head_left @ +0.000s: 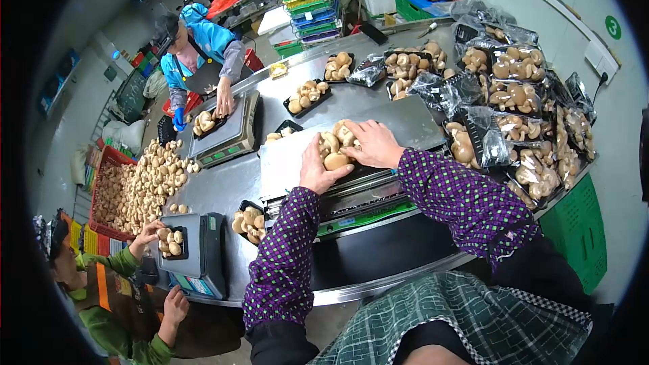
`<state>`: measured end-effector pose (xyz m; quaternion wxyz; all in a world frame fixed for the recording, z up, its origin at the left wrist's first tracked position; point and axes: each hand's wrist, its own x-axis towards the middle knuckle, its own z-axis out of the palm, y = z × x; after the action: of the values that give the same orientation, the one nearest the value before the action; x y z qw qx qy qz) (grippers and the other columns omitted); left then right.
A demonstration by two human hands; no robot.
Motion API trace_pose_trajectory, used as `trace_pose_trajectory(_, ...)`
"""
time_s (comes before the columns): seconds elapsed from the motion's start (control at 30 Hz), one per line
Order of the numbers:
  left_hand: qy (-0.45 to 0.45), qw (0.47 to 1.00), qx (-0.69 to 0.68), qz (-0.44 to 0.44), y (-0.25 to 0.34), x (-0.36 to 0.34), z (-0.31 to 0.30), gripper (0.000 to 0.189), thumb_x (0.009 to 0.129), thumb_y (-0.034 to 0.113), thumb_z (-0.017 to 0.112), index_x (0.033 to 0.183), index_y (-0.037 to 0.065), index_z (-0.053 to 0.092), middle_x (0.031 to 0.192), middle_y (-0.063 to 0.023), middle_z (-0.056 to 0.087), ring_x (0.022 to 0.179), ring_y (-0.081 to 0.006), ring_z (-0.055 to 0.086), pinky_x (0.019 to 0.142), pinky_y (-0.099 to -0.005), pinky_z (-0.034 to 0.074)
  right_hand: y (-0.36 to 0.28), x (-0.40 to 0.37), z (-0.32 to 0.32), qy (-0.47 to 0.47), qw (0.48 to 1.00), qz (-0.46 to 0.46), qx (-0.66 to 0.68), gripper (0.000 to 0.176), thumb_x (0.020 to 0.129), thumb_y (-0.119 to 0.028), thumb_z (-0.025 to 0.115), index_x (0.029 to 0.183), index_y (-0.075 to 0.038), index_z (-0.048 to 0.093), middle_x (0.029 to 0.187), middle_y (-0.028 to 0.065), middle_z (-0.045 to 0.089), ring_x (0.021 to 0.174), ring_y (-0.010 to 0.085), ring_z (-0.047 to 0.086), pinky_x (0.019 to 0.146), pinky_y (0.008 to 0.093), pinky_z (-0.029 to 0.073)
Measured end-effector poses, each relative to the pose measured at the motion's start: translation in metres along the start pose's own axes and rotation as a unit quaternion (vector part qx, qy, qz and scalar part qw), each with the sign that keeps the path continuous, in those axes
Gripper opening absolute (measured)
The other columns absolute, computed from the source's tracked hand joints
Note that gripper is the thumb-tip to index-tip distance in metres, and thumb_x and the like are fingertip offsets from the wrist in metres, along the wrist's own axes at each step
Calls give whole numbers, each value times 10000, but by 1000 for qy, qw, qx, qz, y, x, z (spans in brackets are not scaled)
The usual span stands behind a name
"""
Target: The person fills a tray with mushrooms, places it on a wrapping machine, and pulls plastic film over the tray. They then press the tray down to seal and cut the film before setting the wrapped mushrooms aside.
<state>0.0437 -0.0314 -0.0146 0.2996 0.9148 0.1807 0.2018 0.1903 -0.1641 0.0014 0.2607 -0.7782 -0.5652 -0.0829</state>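
Observation:
My left hand and my right hand cup a cluster of brown-capped mushrooms from both sides, with the fingers curved round the caps. Whether a tray lies under them is hidden. They are over the metal wrapping machine, which has a pale flat plate on its left and a green front strip. Just behind my left hand is a black tray of mushrooms, partly covered by the plate. Another filled tray stands left of the machine's front.
Wrapped mushroom packs pile up on the right. Loose mushrooms spill from a red crate at the left. Two co-workers handle trays at a far scale and a near scale. A green crate stands at the right.

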Motion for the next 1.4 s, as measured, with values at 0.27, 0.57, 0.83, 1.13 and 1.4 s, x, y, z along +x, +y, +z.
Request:
trace_pose_trajectory(0.27, 111, 992, 23, -61, -5, -24, -36, 619, 706, 364, 724, 1146, -5, 493, 1095, -211, 540, 1039, -323, 514, 930, -394, 391, 13, -31, -51, 41, 997, 64, 15, 417, 847, -440, 515, 976, -52, 599, 843, 160, 619, 843, 336, 583, 747, 430, 451)
trace_pose_trajectory(0.57, 104, 978, 157, -93, -15, -70, -32, 376, 806, 354, 611, 666, 6, 594, 734, -144, 558, 799, -323, 517, 749, -408, 412, 65, -110, -51, 54, 994, 46, -88, 277, 823, -245, 586, 624, -55, 555, 678, 117, 530, 683, 306, 541, 615, 423, 429)
trace_pose_trajectory(0.83, 82, 993, 77, -38, -4, -91, -49, 263, 778, 272, 648, 699, 24, 612, 762, -125, 567, 811, -299, 535, 731, -384, 430, 47, -120, -74, 22, 997, 44, -52, 203, 802, -208, 605, 675, -51, 595, 707, 108, 544, 712, 300, 548, 639, 414, 433)
trace_pose_trajectory(1.13, 17, 924, 367, -105, 15, -117, -73, 541, 718, 529, 621, 571, 9, 654, 552, -186, 593, 519, -323, 598, 553, -419, 483, 18, -118, -97, -268, 922, 277, -37, 477, 719, -487, 646, 615, -21, 661, 616, 160, 616, 653, 325, 629, 623, 405, 487)
trace_pose_trajectory(1.4, -124, 957, 155, -213, 6, -106, -69, 408, 746, 399, 600, 652, 8, 672, 589, -203, 587, 563, -335, 604, 578, -409, 488, 22, -105, -70, -273, 927, 251, 56, 393, 756, -363, 642, 653, 17, 647, 636, 186, 611, 647, 311, 623, 631, 410, 478)
